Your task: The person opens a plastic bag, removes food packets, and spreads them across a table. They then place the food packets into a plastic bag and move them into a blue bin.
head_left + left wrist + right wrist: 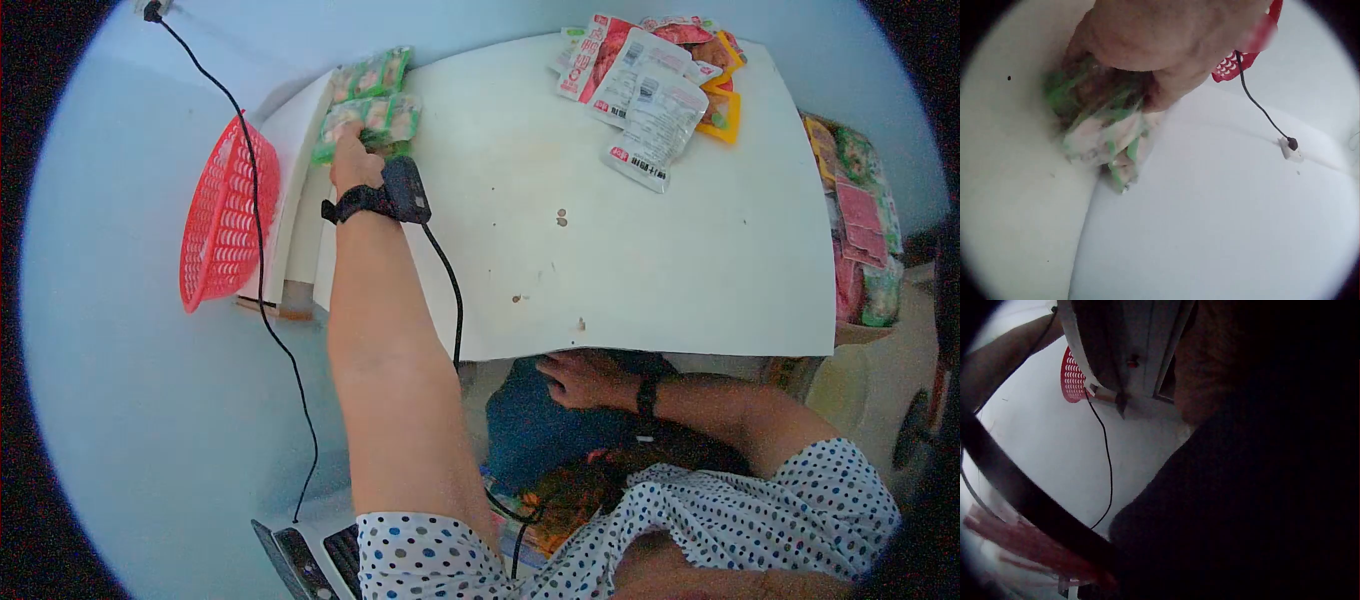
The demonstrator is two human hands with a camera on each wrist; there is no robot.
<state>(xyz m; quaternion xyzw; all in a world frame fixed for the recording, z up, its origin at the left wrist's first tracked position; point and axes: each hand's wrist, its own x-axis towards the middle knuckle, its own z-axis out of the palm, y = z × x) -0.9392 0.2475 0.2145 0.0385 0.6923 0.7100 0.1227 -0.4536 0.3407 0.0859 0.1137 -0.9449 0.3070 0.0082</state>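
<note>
My left hand (354,158) reaches to the back left of the white table (500,200) and grips a clear plastic food packet (398,120) with green bands and pale pieces inside. A similar green-banded packet (385,70) lies just behind it, near the wall. Seen from the left wrist, fingers and thumb come down around the crinkled packet (1104,134), hiding its upper part. My right hand (590,378) rests low on the dark cloth over the lap, below the table's front edge, holding nothing visible. The right wrist view is mostly dark.
A red plastic basket (230,220) stands beside the table's left edge, with a black cable (262,250) hanging across it. Several silver, red and yellow food pouches (655,120) lie piled at the back right. A box of more packets (862,225) stands off the right edge.
</note>
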